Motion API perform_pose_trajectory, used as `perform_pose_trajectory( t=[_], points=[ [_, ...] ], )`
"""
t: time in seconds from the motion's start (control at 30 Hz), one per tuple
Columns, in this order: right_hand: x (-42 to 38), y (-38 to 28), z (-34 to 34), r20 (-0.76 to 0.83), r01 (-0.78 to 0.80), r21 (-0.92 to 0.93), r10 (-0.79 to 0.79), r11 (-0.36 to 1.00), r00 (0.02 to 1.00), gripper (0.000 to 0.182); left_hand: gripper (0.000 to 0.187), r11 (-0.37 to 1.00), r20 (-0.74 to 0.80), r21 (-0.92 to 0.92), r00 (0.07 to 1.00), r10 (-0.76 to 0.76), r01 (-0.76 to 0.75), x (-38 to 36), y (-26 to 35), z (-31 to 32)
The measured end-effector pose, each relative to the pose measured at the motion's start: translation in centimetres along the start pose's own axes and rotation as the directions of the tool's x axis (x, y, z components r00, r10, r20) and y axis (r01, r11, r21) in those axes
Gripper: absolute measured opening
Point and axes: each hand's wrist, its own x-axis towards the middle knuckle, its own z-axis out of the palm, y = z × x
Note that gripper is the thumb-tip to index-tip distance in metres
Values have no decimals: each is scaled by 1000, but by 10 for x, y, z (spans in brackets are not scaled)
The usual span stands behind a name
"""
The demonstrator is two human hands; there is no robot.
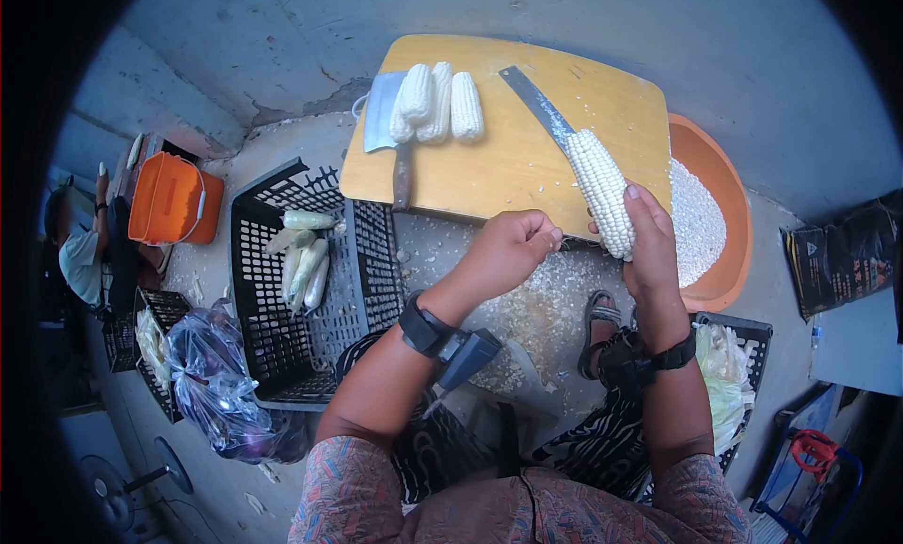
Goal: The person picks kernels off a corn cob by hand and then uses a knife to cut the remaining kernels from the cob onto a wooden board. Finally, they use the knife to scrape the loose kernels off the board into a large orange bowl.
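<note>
My right hand [652, 238] is wrapped around the lower end of a husked white corn cob [602, 189], which is tilted over the near right part of a yellow wooden board [527, 182]. Kernel bits cling to a long narrow metal blade [534, 104] on the board; its near end disappears behind the cob. My left hand [515, 252] is closed just off the board's near edge, thumb against the fingers; whatever it may hold is hidden. Several bare cobs [467, 108] lie at the board's left, partly over a cleaver [383, 111] whose wooden handle points toward me.
An orange basin [736, 226] of loose kernels [696, 226] stands right of the board. Left are a black crate [263, 332] with unhusked corn [308, 262], an orange bucket [165, 198] and a plastic bag [212, 356]. Husks [722, 384] fill a crate at right. Another person [85, 252] sits far left.
</note>
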Motion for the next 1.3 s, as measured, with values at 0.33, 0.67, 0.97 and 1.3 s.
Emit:
perform_pose_trajectory(
  t=[0.33, 0.67, 0.97, 1.3],
  points=[
    [-8, 12, 8, 49, 133, -166, -126, 977, 991, 33, 16, 998, -96, -57, 995, 9, -14, 1, 2, 6],
    [-8, 16, 13, 72, 170, -204, -158, 964, 985, 34, 20, 936, -149, -352, 988, -42, -14, 1, -2, 7],
    [-5, 8, 3, 46, 78, -111, -73, 991, 996, 34, 20, 987, -134, -68, 979, -154, 146, 6, -9, -9],
    [-14, 13, 16, 92, 308, -360, -295, 881, 951, 32, 11, 921, -267, -378, 963, -12, -93, 3, 1, 15]
  ],
)
